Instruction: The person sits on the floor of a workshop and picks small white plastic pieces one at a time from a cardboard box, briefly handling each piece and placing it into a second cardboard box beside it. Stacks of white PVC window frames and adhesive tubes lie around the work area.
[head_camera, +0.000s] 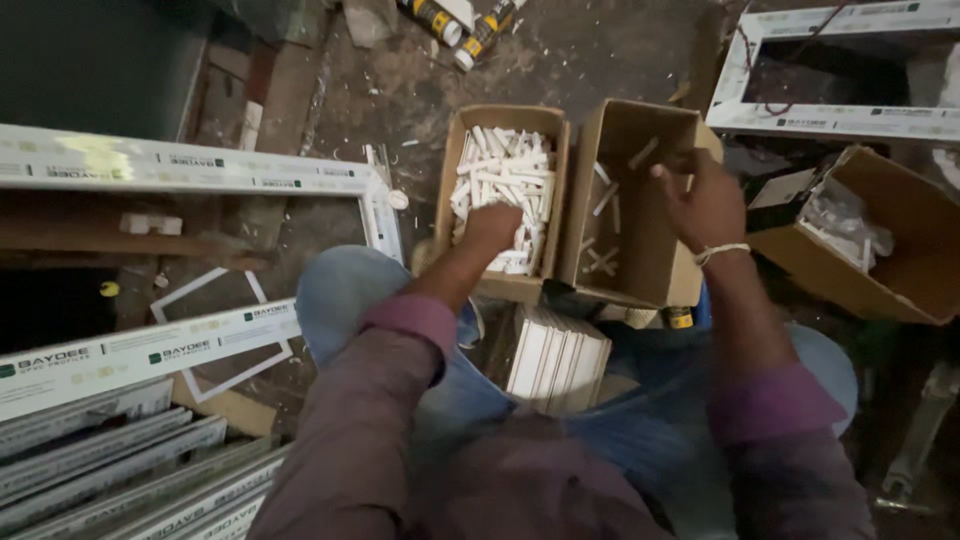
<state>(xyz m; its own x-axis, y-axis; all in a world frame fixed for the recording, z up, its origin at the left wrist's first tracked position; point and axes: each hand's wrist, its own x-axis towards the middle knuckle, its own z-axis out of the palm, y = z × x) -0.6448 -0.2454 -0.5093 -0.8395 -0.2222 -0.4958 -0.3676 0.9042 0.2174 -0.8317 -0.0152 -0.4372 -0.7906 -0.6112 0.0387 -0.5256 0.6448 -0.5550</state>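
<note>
— Cardboard was everywhere in the middle of the frame. Where was the left hand?

— The left hand (493, 226) reached down into the cardboard box of white pieces (503, 200) at upper centre, fingers curled together among the short white plastic pieces; I could not tell whether it had actually closed on one.

— And the right hand?

— The right hand (706, 205) hovered over the second cardboard box (640, 215), just beside the first one on its right. Its fingers were bent and drawn together near the box's far rim, possibly pinching a small white piece, though the view was too dim to be sure. Only a few white pieces lay scattered inside that box.

— What else was around?

— A stack of white flat bars (558, 358) sat between the person's knees at centre. A third open box (870, 235) with white parts stood at the right edge. White window frames (190, 170) lay at the left, and two sealant tubes (465, 22) rested on the dirty floor (590, 50) at the top.
</note>
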